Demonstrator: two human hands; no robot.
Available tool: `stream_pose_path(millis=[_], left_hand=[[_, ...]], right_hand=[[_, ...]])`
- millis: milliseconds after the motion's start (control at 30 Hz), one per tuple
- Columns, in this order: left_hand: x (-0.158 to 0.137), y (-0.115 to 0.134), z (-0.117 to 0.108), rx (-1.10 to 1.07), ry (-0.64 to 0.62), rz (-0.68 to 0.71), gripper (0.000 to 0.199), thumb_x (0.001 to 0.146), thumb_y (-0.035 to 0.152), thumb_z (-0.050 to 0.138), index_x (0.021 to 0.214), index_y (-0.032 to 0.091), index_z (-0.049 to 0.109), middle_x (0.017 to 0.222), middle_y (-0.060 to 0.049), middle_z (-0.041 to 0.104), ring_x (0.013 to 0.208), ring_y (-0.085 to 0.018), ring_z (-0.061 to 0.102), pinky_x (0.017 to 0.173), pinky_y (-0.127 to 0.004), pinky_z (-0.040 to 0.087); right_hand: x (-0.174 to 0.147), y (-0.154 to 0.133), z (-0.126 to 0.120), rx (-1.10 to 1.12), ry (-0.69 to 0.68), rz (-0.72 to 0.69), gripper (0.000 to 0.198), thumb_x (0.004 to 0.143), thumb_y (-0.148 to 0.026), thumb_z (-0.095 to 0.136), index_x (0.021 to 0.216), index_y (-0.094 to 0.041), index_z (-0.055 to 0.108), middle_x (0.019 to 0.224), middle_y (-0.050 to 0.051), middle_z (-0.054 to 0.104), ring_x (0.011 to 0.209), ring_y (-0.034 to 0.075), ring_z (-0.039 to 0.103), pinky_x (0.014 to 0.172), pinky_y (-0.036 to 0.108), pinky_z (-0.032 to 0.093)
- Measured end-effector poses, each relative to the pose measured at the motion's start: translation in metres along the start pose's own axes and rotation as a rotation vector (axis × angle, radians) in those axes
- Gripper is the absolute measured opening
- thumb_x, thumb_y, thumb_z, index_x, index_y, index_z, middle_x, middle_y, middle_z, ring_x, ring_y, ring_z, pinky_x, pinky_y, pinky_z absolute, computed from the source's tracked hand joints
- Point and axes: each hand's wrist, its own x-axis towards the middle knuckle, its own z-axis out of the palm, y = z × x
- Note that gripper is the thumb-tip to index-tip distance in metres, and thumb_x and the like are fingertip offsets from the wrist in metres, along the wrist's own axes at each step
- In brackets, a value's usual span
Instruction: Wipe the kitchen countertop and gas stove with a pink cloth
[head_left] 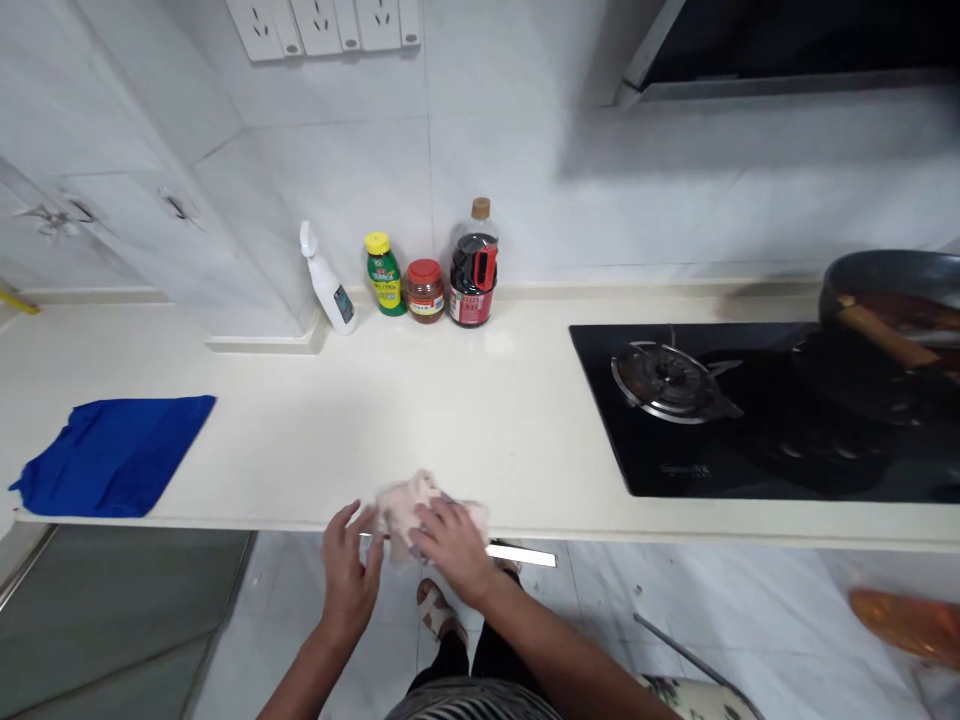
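A pale pink cloth (403, 503), crumpled and a little blurred, lies at the front edge of the white countertop (420, 410), partly hanging over it. My right hand (452, 543) rests on the cloth's right part with its fingers spread over it; whether they grip it is hard to see. Just left of the cloth is my left hand (351, 570), fingers apart and holding nothing, its fingertips close to the cloth's left side.
Along the wall stand a white spray bottle (332, 285), a green bottle with yellow cap (386, 278), a red-lidded jar (425, 293) and a large dark sauce bottle (473, 270). A blue cloth (112, 455) lies left. Right is a gas hob (705, 455) with a wok (855, 285).
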Motion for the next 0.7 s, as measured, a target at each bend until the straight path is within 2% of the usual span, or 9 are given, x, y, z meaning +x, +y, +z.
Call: stream_pose_path(millis=[100, 233, 300, 367, 433, 500, 600, 700], left_hand=[[0.013, 0.007, 0.022, 0.051, -0.102, 0.179, 0.032, 0.096, 0.026, 0.052, 0.127, 0.026, 0.055, 0.136, -0.012, 0.056, 0.133, -0.027, 0.049, 0.106, -0.050, 0.045], [0.028, 0.015, 0.047, 0.062, -0.239, 0.314, 0.033, 0.096, 0.024, 0.048, 0.129, 0.024, 0.055, 0.141, -0.013, 0.055, 0.140, -0.027, 0.044, 0.111, -0.049, 0.042], [0.037, 0.020, 0.060, 0.061, -0.285, 0.343, 0.033, 0.097, 0.026, 0.047, 0.128, 0.022, 0.056, 0.143, -0.014, 0.055, 0.142, -0.028, 0.042, 0.114, -0.050, 0.039], [0.048, 0.025, 0.073, 0.066, -0.321, 0.359, 0.033, 0.097, 0.028, 0.046, 0.127, 0.022, 0.058, 0.145, -0.014, 0.054, 0.143, -0.029, 0.041, 0.115, -0.051, 0.038], [0.057, 0.031, 0.086, 0.071, -0.343, 0.373, 0.033, 0.097, 0.030, 0.045, 0.126, 0.022, 0.059, 0.146, -0.014, 0.053, 0.142, -0.029, 0.042, 0.114, -0.051, 0.038], [0.064, 0.037, 0.095, 0.075, -0.345, 0.384, 0.033, 0.097, 0.031, 0.044, 0.124, 0.021, 0.061, 0.144, -0.015, 0.055, 0.140, -0.030, 0.044, 0.112, -0.051, 0.038], [0.069, 0.044, 0.101, 0.091, -0.339, 0.390, 0.033, 0.098, 0.032, 0.044, 0.121, 0.020, 0.063, 0.142, -0.017, 0.057, 0.137, -0.032, 0.046, 0.109, -0.052, 0.038], [0.069, 0.047, 0.101, 0.147, -0.321, 0.365, 0.035, 0.098, 0.036, 0.043, 0.122, 0.021, 0.064, 0.143, -0.016, 0.058, 0.136, -0.033, 0.047, 0.107, -0.052, 0.037]], right_hand=[[-0.069, 0.042, -0.023, -0.096, 0.096, 0.153, 0.023, 0.089, -0.021, 0.067, 0.110, -0.032, 0.069, 0.130, 0.002, 0.065, 0.123, 0.027, 0.046, 0.103, 0.044, 0.032], [-0.160, 0.098, -0.063, -0.244, -0.014, 0.503, 0.045, 0.087, -0.011, 0.058, 0.126, -0.032, 0.064, 0.137, 0.006, 0.061, 0.130, 0.029, 0.044, 0.108, 0.050, 0.025], [-0.191, 0.116, -0.081, -0.322, -0.015, 0.709, 0.047, 0.087, -0.013, 0.056, 0.130, -0.030, 0.062, 0.140, 0.009, 0.058, 0.133, 0.032, 0.041, 0.107, 0.053, 0.026], [-0.204, 0.122, -0.092, -0.365, 0.038, 0.889, 0.042, 0.087, -0.020, 0.057, 0.128, -0.028, 0.063, 0.140, 0.012, 0.055, 0.131, 0.034, 0.040, 0.102, 0.053, 0.031], [-0.198, 0.115, -0.093, -0.374, 0.108, 1.003, 0.037, 0.088, -0.025, 0.057, 0.123, -0.026, 0.065, 0.137, 0.013, 0.054, 0.125, 0.035, 0.042, 0.095, 0.050, 0.037], [-0.176, 0.097, -0.084, -0.348, 0.143, 1.027, 0.032, 0.089, -0.024, 0.057, 0.119, -0.027, 0.068, 0.134, 0.013, 0.055, 0.121, 0.034, 0.043, 0.091, 0.048, 0.038], [-0.125, 0.063, -0.063, -0.235, 0.098, 0.925, 0.030, 0.089, -0.019, 0.059, 0.114, -0.032, 0.070, 0.133, 0.008, 0.057, 0.124, 0.032, 0.041, 0.093, 0.048, 0.034], [-0.084, 0.038, -0.045, -0.111, 0.046, 0.787, 0.030, 0.091, -0.021, 0.062, 0.116, -0.037, 0.068, 0.135, 0.003, 0.059, 0.126, 0.030, 0.038, 0.098, 0.049, 0.029]])
